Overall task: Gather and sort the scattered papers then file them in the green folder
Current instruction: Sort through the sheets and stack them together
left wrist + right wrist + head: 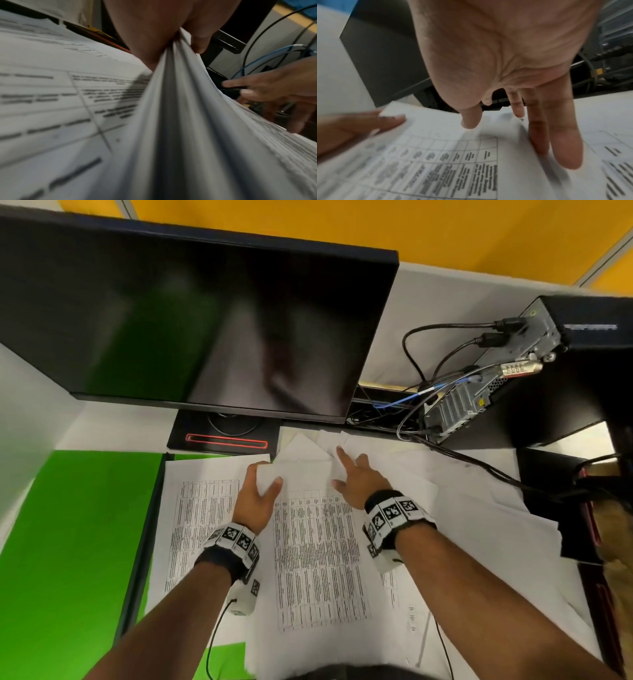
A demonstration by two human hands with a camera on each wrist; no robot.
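Observation:
The green folder (78, 542) lies open at the left of the desk, with a printed sheet (202, 525) over its right half. White papers (462, 508) are spread across the desk's middle and right. My left hand (267, 475) pinches the top left corner of a stack of printed sheets (318, 559), thumb on top. In the left wrist view the stack (180, 108) shows as several layered sheets held between thumb and fingers (150, 54). My right hand (346, 470) hovers open just right of it, its straight fingers (563, 142) over the papers.
A dark monitor (191, 316) on a black base (222, 436) stands behind the papers. A computer case (548, 354) with cables (479, 463) sits at the back right. A dark object (582, 508) lies at the right edge. Yellow partitions stand behind the desk.

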